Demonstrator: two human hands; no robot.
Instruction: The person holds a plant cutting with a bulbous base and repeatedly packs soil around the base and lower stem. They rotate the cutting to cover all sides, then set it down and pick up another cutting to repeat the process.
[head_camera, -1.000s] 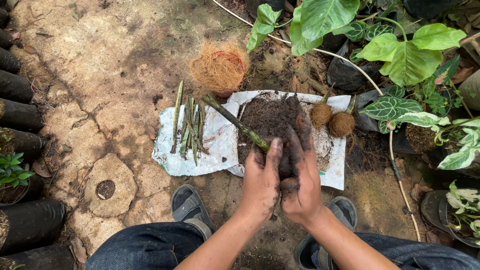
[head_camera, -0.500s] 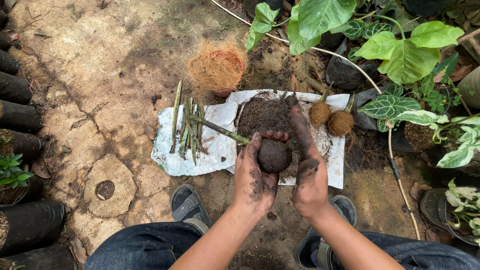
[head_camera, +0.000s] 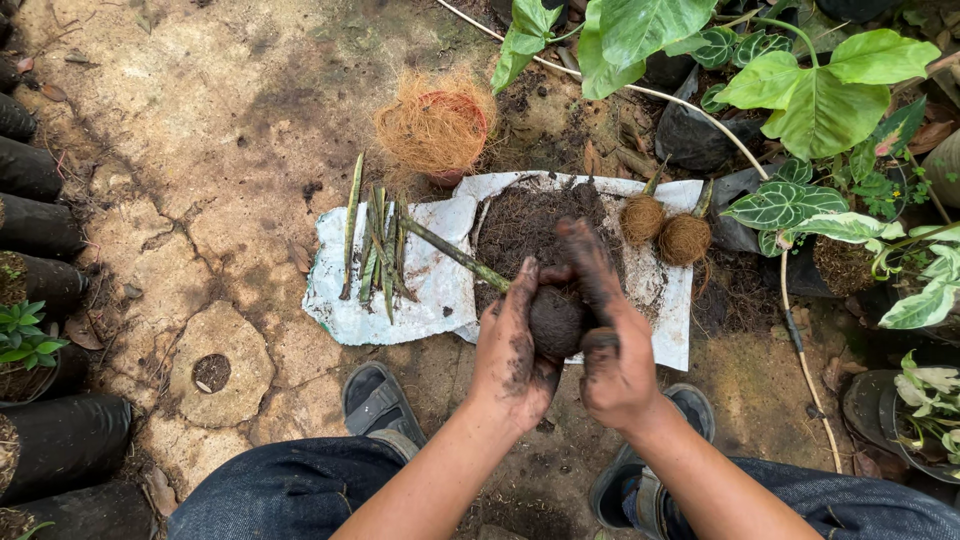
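My left hand (head_camera: 512, 350) cups a dark ball of soil (head_camera: 555, 320) with a green stem cutting (head_camera: 450, 253) sticking out of it toward the upper left. My right hand (head_camera: 608, 330), smeared with soil, presses against the ball's right side. Behind the hands a heap of dark soil (head_camera: 530, 220) lies on a white plastic sheet (head_camera: 420, 290). Several green cuttings (head_camera: 378, 245) lie on the sheet's left part. Two fibre-wrapped balls (head_camera: 663, 228) rest at its right edge.
A pile of brown coconut fibre (head_camera: 432, 125) in a red pot sits behind the sheet. Black nursery bags (head_camera: 40, 230) line the left edge. Leafy potted plants (head_camera: 820, 110) crowd the right. A thin hose (head_camera: 790, 310) runs down the right. My sandalled feet (head_camera: 375, 400) stand on stone ground.
Both hands lifted out of the soil heap with a soil ball around the cutting. The right hand has shifted from beside the ball to pressing on it.
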